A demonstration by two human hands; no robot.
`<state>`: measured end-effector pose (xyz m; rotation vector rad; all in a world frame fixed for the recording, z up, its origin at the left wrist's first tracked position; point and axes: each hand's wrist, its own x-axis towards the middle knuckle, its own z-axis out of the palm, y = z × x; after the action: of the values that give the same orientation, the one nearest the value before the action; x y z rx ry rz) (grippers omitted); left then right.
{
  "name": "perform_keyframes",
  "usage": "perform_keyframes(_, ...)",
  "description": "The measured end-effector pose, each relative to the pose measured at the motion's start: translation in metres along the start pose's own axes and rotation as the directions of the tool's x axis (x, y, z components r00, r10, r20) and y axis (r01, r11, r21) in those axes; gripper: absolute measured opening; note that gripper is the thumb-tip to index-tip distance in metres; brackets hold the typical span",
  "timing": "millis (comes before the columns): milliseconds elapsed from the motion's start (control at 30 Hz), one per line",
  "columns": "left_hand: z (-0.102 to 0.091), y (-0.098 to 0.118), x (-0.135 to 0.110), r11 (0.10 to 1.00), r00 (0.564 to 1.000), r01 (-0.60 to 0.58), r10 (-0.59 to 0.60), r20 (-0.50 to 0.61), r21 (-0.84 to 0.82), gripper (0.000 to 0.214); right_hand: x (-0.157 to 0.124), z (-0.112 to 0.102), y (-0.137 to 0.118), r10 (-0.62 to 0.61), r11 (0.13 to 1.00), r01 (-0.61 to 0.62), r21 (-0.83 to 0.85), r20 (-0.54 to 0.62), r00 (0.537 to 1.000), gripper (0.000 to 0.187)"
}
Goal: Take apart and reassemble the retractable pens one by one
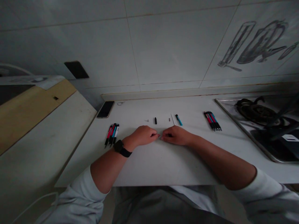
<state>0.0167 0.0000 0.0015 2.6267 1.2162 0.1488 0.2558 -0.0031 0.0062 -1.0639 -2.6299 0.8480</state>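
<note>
My left hand point(147, 135), wearing a black watch point(119, 146) on its wrist, is closed in a pinch low over the white counter. Facing it, a small gap away, my right hand point(176, 135) has its fingers curled together, with something dark showing at them. What either pinch holds is too small to make out. Just beyond the hands lie loose pen parts: a tiny metal-looking piece point(148, 120), a short black grip-like piece point(155, 120), a tiny dark red piece point(169, 119), a thin white refill-like stick point(173, 119) and a blue pen barrel point(178, 120) with a black end.
Several pens point(112, 134) lie grouped at the left, and another row of pens point(212, 120) at the right. A phone point(106, 109) and a small ring-like item point(121, 103) rest near the back left. A metal-edged black stove point(254, 137) bounds the right, a wooden-edged cabinet point(46, 124) the left.
</note>
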Motion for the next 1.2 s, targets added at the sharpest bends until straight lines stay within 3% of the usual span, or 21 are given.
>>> perform_keyframes(1000,-0.002,0.004,0.0,1.0,1.0,-0.009,0.009,0.005,-0.021,0.042,0.002,0.003,0.004,0.024,1.0,-0.024,0.013,-0.016,1.0,0.036)
perform_keyframes(1100,-0.004,0.003,-0.001,0.998,0.999,-0.004,0.001,-0.039,-0.065,0.049,0.002,0.001,0.007,0.017,0.998,-0.012,0.06,-0.076,0.997,0.037)
perform_keyframes(1200,-0.007,-0.004,0.0,0.993,0.98,0.033,-0.054,-0.189,-0.113,0.049,0.005,-0.007,0.012,0.064,0.992,-0.032,0.125,-0.255,0.965,0.033)
